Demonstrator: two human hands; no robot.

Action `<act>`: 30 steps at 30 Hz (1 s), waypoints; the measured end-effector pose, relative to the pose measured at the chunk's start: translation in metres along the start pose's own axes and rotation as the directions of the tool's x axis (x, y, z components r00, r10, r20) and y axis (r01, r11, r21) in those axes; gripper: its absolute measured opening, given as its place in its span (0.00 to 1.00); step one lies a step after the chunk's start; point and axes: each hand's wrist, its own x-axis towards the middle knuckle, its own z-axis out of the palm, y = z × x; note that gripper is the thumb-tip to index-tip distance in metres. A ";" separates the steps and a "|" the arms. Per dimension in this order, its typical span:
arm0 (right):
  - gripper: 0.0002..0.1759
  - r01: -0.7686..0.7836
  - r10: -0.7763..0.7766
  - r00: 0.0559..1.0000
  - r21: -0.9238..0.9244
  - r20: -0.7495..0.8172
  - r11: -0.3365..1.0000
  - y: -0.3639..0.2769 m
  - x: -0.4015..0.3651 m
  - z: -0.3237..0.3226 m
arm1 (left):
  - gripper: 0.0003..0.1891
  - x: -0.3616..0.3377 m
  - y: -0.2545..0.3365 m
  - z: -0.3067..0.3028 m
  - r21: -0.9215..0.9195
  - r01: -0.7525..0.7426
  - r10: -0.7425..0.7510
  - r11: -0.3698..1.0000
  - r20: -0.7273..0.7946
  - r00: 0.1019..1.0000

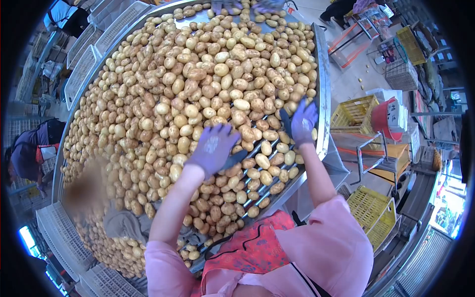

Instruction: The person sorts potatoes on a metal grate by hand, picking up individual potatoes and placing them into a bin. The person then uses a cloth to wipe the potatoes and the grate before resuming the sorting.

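Observation:
A large heap of potatoes (153,106) covers a metal-rimmed sorting table (322,89). My left hand (213,148), in a purple glove, lies on the potatoes near the middle with its fingers spread, the thumb pointing right. At the table's right side my right hand (303,123), also gloved in purple, rests fingers up beside the metal rim, its fingers apart. Neither hand is closed round a potato. Between and below the hands, metal rollers (253,194) show through a thinner layer of potatoes. A grey cloth (123,225) lies on the heap at the lower left.
Another person's gloved hands (267,6) are at the table's far edge. White crates (81,74) line the left side, with a bent-over person (30,153) beyond. Yellow crates (371,213), a red bucket (387,119) and a metal stand (363,161) are on the right.

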 end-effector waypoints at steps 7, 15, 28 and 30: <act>0.51 0.147 -0.161 0.985 0.216 0.053 0.965 -0.074 0.175 -0.027 | 0.33 0.119 -0.081 -0.052 0.412 0.304 -0.219 0.859 -0.241 0.945; 0.42 0.498 -0.499 0.862 0.348 -0.094 0.795 -0.213 0.233 0.039 | 0.30 0.133 -0.144 -0.056 0.245 0.393 -0.357 0.887 -0.178 0.917; 0.34 0.745 -0.798 0.593 0.449 -0.106 0.494 -0.178 -0.025 -0.034 | 0.24 -0.043 -0.057 -0.007 0.242 0.435 -0.407 0.867 -0.159 0.900; 0.35 0.627 -0.776 0.630 0.603 -0.022 0.492 -0.144 -0.058 -0.048 | 0.23 -0.067 -0.050 0.011 0.215 0.405 -0.394 0.888 -0.095 0.914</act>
